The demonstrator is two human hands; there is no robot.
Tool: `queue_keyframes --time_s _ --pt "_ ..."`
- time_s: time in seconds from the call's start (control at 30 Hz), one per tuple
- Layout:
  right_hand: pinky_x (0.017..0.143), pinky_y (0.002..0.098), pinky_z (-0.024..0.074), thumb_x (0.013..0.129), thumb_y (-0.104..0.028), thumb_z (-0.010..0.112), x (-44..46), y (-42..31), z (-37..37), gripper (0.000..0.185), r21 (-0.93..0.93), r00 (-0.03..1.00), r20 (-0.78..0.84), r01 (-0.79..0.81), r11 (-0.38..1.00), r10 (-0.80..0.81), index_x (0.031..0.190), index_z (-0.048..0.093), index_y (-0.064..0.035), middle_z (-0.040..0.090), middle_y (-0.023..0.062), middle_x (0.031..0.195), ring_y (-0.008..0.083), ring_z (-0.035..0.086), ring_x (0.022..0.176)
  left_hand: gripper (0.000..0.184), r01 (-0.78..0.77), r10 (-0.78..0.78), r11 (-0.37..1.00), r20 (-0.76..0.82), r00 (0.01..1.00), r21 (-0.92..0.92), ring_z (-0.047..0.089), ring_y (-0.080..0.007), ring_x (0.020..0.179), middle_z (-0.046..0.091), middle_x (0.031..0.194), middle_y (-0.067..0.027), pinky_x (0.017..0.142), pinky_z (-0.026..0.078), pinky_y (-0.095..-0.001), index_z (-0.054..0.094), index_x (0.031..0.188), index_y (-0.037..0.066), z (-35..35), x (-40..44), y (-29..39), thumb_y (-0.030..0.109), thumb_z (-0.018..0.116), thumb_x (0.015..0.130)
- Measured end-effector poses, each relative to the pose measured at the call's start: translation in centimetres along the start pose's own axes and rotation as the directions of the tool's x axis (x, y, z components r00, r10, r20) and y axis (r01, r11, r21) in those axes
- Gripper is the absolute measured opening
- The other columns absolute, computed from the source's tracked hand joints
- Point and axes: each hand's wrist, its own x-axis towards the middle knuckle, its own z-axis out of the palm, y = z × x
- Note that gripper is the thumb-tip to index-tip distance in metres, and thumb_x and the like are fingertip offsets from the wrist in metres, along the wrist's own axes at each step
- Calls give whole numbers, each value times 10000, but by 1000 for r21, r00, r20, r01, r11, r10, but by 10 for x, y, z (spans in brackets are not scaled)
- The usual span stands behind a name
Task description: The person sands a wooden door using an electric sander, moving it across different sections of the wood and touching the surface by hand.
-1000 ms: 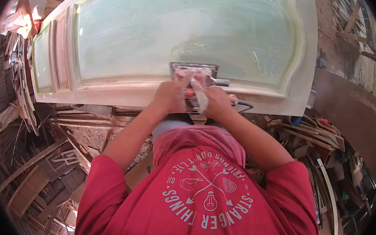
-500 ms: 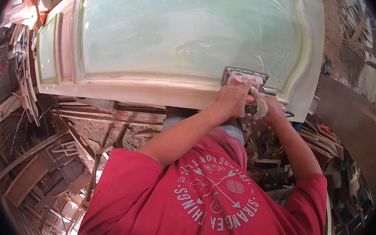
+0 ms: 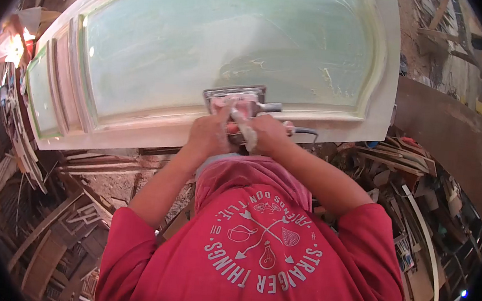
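A dusty red electric sander with a flat rectangular pad rests on the lower frame of a large panelled door, near the middle of its near edge. My left hand is closed around the sander's left side. From the right, my right hand grips the body and rear handle. Pale dusty cloth or glove material shows by the fingers. A grey dust outlet sticks out on the right, and a dark cord trails from the back. The door's greenish panel carries whitish dust.
Scrap wood is heaped at the right, beside a large brown board. Wooden chair-like pieces and offcuts lie at the lower left. Long strips lean at the far left. Bare ground shows below the door.
Both hands have moved the sander left along the door's lower frame, from near the right corner to about the middle. The view has shifted slightly too.
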Motion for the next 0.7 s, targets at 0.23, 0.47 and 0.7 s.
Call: queue_keyframes --time_s 0.23,0.47,0.7 --pt "768 502 594 821 -179 789 41 -39 38 595 34 984 -163 82 996 -76 1398 643 -194 762 127 929 349 764 893 1317 51 -54 996 42 998 73 768 -404 779 769 827 -185 747 617 -503 320 1701 132 -27 -18 -47 520 978 627" --pt "771 495 593 799 -166 804 5 -5 1 617 28 998 -54 -8 1000 10 1391 628 -180 765 133 942 357 763 904 1230 24 -29 997 59 998 78 752 -418 757 753 808 -194 737 602 -508 307 1712 163 -11 8 0 362 932 671" --pt "740 507 575 805 -139 770 -65 90 -19 550 13 986 -137 100 995 -97 1338 639 -105 761 146 898 376 747 836 1194 7 -5 998 -31 999 67 757 -424 776 753 817 -211 736 607 -499 339 1708 175 42 41 93 304 897 660"
